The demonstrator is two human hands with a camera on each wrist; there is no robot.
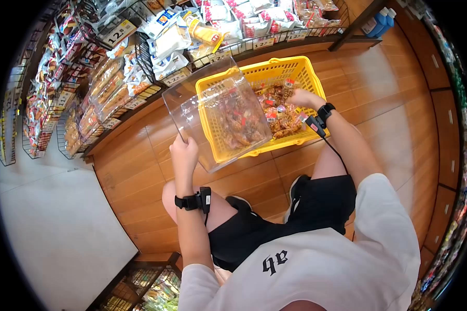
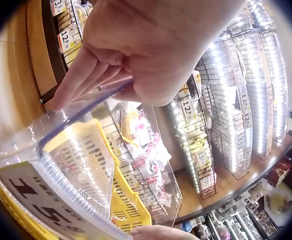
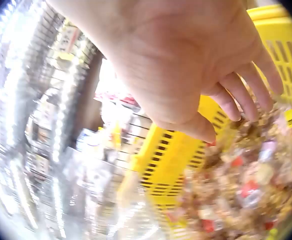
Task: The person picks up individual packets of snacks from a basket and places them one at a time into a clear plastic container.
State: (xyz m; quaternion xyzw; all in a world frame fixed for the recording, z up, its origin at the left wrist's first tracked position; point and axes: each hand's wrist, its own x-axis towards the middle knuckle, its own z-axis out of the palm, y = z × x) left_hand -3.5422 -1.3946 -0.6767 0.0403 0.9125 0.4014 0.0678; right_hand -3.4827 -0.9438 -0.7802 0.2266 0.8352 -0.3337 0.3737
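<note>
My left hand (image 1: 184,150) pinches the near edge of a clear plastic bin (image 1: 218,111) and holds it tilted over the left side of a yellow basket (image 1: 301,65). In the left wrist view the fingers (image 2: 81,75) lie along the bin's rim, and the clear bin (image 2: 86,150) carries a price label. The basket holds a heap of small wrapped snacks (image 1: 283,116). My right hand (image 1: 303,97) is down inside the basket, on the heap. In the right wrist view the right hand (image 3: 196,75) has loosely bent fingers that touch the snacks (image 3: 246,185), and its palm shows nothing in it.
The basket stands on a low wooden platform (image 1: 389,93). Wire shelves of packaged goods (image 1: 213,31) with price tags run along the back and the left. I crouch with my knees close to the platform. Grey floor (image 1: 52,228) lies to the left.
</note>
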